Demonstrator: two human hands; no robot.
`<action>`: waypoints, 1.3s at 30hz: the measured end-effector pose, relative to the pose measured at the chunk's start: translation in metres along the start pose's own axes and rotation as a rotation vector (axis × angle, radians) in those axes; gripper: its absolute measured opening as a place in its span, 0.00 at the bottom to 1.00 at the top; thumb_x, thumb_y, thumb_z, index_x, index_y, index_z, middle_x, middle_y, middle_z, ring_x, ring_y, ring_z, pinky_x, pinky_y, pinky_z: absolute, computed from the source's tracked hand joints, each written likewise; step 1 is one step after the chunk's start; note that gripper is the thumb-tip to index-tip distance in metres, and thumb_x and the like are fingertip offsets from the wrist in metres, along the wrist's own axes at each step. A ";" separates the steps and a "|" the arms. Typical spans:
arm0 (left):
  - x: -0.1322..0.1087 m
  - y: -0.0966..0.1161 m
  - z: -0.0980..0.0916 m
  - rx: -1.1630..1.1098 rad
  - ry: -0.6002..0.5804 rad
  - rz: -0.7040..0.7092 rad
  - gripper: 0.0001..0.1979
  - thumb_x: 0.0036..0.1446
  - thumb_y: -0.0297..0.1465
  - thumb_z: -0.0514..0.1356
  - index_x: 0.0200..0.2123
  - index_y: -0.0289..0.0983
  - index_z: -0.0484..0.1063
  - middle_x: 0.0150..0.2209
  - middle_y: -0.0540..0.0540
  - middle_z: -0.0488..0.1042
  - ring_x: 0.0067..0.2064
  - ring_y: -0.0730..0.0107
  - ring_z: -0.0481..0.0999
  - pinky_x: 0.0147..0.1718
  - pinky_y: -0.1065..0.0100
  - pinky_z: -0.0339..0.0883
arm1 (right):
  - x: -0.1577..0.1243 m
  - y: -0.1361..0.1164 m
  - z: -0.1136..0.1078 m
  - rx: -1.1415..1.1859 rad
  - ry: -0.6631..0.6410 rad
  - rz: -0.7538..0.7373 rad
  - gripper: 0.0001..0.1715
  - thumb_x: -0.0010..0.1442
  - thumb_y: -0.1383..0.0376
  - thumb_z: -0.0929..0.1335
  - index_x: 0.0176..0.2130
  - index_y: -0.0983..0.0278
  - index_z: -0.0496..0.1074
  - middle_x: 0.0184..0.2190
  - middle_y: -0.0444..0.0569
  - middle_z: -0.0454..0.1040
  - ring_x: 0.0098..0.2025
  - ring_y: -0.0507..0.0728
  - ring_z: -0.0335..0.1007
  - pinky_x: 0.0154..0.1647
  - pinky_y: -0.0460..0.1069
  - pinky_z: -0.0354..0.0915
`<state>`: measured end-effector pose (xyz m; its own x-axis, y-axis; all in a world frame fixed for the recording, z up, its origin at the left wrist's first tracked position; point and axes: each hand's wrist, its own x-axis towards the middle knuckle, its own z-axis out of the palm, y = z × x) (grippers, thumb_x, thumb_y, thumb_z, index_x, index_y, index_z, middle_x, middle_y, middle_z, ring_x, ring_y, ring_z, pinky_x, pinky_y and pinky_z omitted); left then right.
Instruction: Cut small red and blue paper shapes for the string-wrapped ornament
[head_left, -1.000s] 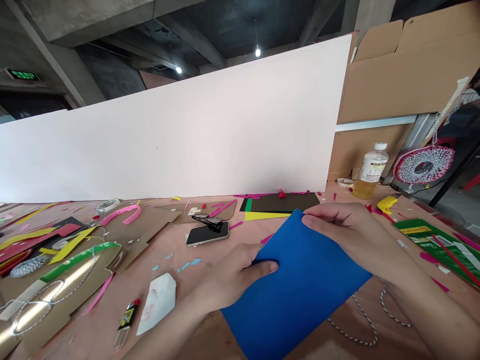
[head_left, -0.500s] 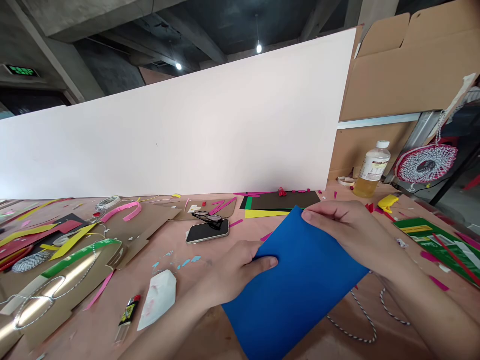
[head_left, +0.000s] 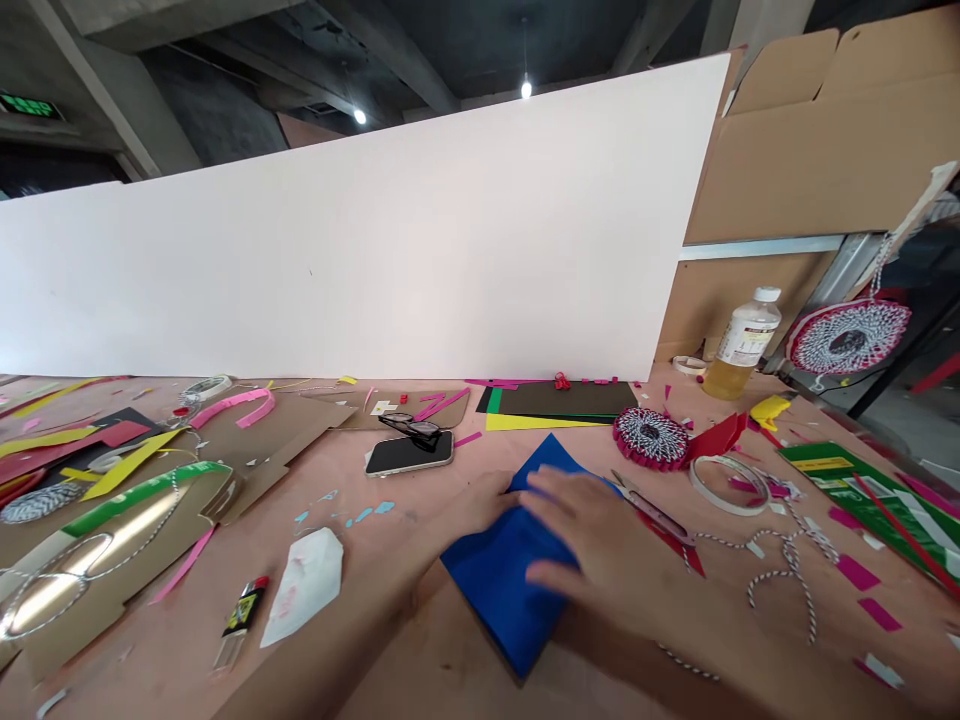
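A sheet of blue paper [head_left: 487, 585] lies low over the table in front of me, slightly curved. My left hand [head_left: 480, 510] is at its upper left edge, pinching the paper, its fingertips partly covered by the other hand. Across the sheet's right part spreads my right hand [head_left: 592, 540], blurred, with fingers apart and nothing gripped. Just right of the sheet is a pair of scissors [head_left: 660, 515] over a red strip. Beyond them sit a round red woven piece with black-and-white cord [head_left: 651, 437] and a roll of tape [head_left: 729, 487].
A phone [head_left: 397, 455] with glasses [head_left: 416, 430], a glue stick [head_left: 241, 620] and a crumpled white paper [head_left: 306, 585] lie leftward. Cardboard [head_left: 274, 460] covers the left. A bottle [head_left: 742, 345] stands back right before a white board [head_left: 450, 240]. Cord [head_left: 787, 570] trails at right.
The blue paper has come down and turned flatter. My right hand has let go of its top corner and moved down-left over it, uncovering the scissors, tape and woven piece.
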<state>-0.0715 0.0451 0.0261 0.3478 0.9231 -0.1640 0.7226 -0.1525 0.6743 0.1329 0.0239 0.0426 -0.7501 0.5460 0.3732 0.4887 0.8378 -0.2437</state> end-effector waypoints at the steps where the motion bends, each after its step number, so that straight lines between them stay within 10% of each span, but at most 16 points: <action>1: 0.003 -0.008 0.001 0.004 -0.013 0.011 0.16 0.59 0.41 0.50 0.35 0.36 0.70 0.38 0.45 0.75 0.39 0.61 0.71 0.40 0.64 0.63 | -0.006 -0.004 0.012 0.019 -0.106 -0.037 0.36 0.59 0.44 0.59 0.58 0.61 0.63 0.59 0.52 0.62 0.60 0.65 0.55 0.57 0.62 0.56; 5: 0.007 -0.023 0.001 0.039 -0.015 0.042 0.20 0.60 0.44 0.48 0.33 0.35 0.69 0.35 0.45 0.75 0.36 0.62 0.72 0.39 0.63 0.64 | -0.021 -0.010 0.038 0.066 -0.274 -0.031 0.39 0.59 0.44 0.57 0.62 0.61 0.55 0.61 0.49 0.57 0.62 0.64 0.51 0.61 0.63 0.50; 15: 0.015 -0.028 0.012 0.096 0.046 -0.002 0.21 0.61 0.45 0.46 0.41 0.35 0.68 0.44 0.40 0.73 0.45 0.57 0.71 0.45 0.62 0.60 | -0.026 -0.006 0.063 -0.023 -0.211 -0.043 0.39 0.58 0.44 0.59 0.59 0.64 0.61 0.60 0.54 0.59 0.60 0.69 0.54 0.57 0.68 0.52; 39: 0.022 -0.039 0.014 0.178 -0.006 0.051 0.16 0.61 0.41 0.49 0.39 0.34 0.66 0.39 0.41 0.73 0.40 0.59 0.71 0.37 0.65 0.61 | -0.025 -0.006 0.068 -0.004 -0.286 0.003 0.40 0.58 0.42 0.57 0.60 0.63 0.59 0.61 0.54 0.56 0.61 0.68 0.52 0.59 0.67 0.48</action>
<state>-0.0839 0.0670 -0.0140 0.3903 0.9103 -0.1375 0.7981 -0.2601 0.5435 0.1187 0.0052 -0.0263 -0.8437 0.5265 0.1048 0.4923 0.8366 -0.2402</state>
